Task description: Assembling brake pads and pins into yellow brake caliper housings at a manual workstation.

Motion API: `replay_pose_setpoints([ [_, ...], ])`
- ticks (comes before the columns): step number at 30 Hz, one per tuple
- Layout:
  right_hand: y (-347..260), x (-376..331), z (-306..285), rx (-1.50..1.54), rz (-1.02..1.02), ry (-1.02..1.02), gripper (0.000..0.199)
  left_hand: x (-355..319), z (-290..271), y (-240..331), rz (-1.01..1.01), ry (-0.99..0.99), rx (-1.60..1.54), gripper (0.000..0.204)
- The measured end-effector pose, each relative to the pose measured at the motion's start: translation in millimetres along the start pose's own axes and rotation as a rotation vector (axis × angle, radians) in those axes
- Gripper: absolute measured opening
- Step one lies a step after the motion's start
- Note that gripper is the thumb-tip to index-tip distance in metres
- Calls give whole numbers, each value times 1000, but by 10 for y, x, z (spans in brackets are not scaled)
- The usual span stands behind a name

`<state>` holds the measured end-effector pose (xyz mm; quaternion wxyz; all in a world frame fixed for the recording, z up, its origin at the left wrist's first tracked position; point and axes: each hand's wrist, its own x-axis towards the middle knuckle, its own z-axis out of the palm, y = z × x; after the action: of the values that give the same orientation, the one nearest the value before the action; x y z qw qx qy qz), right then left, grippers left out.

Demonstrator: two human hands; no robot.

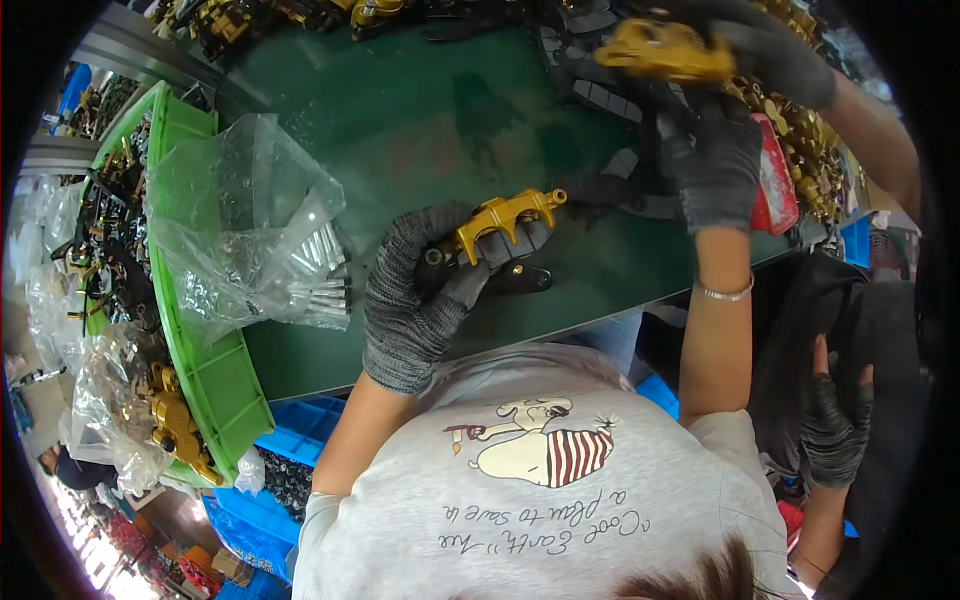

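My left hand (412,290), in a dark grey knit glove, is closed around a gold brake caliper (505,222) above the green table. Dark grey brake pads (492,248) sit in the caliper, and a black bracket (530,279) shows below it. To the right, my gloved right hand (715,165) is stretched out over dark brake pads (606,100) at the table's right side. Its fingers are blurred, so whether they hold anything is hidden. Just beyond it, a co-worker's gloved hand (785,60) holds another gold caliper (668,52), smeared by motion.
A clear plastic bag of silvery pins (325,265) lies on the green table (400,130) at left. Beside it stands a green crate (215,370) with dark parts. A red container (772,180) and many gold parts (805,150) are at right. The co-worker's other gloved hand (835,430) is lower right.
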<state>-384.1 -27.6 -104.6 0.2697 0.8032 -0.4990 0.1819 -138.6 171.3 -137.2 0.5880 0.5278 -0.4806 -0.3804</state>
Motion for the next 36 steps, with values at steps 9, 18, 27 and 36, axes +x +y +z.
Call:
replay_pose_setpoints([
  [9,192,-16,-106,366,237,-312,41,-28,-19,-27,3,11,-28,43],
  [18,-319,-773,-695,1485,401,-641,37,-20,-16,25,2,-54,-147,55],
  [27,-702,-586,-671,1696,473,-1043,36,-5,-2,-21,32,-60,-260,71],
  [36,-777,-665,-691,1931,520,-981,37,-28,-2,3,-48,-36,-229,62],
])
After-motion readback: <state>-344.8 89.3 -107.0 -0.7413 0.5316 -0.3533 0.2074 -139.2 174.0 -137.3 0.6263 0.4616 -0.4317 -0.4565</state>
